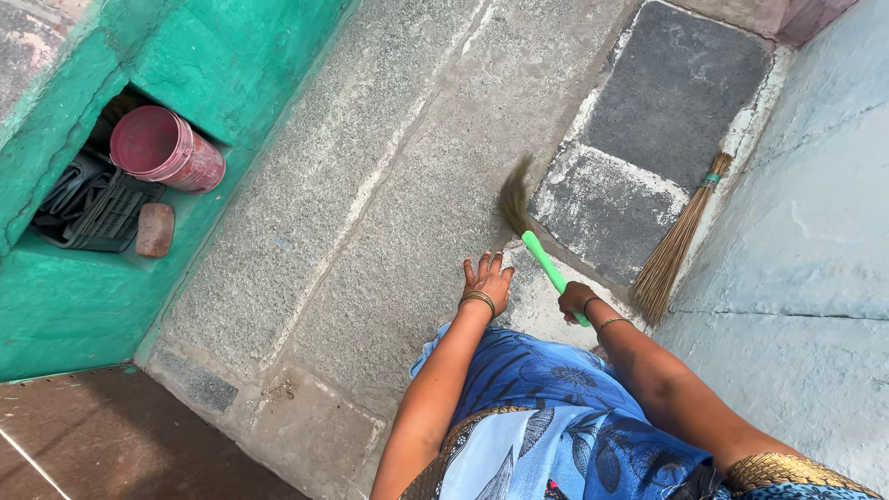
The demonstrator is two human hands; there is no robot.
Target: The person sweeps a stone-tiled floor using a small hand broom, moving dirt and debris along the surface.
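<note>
My right hand (pixel 576 299) is closed around the bright green handle of a short grass broom (pixel 530 231). Its brown bristles are blurred and point away from me over the grey stone floor (pixel 370 213). My left hand (pixel 488 276) is flat on the stone, fingers spread, just left of the broom handle, and holds nothing. Both wrists carry bangles. Blue patterned cloth (pixel 546 407) covers my lap below the arms.
A second, stick-type broom (pixel 681 241) leans against the pale blue wall (pixel 806 231) on the right. A green wall niche (pixel 56 306) at left holds a pink bucket (pixel 167 148), a dark crate (pixel 93 208) and a reddish brick (pixel 155 229). Dark stone slabs (pixel 676 83) lie ahead.
</note>
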